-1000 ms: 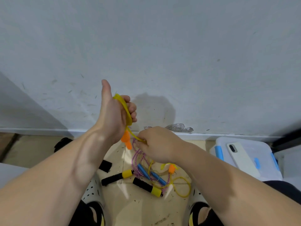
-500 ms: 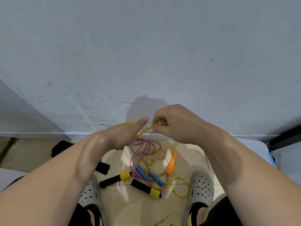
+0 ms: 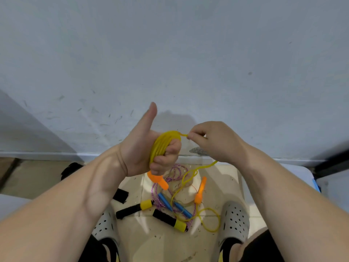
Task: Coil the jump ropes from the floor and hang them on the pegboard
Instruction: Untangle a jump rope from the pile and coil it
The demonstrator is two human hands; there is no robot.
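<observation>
Left hand (image 3: 151,148) fisted around the coiled yellow rope (image 3: 162,144), thumb raised; right hand (image 3: 213,142) just beside it pinches the strand — the slack trails down to the floor (image 3: 164,241).

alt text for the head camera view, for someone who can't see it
A person's left hand holds a yellow jump rope coiled around it, one orange handle hanging below, while the right hand pinches the next length. On the floor lie its other orange handle, a purple rope with blue handles and two black-and-yellow handles.
</observation>
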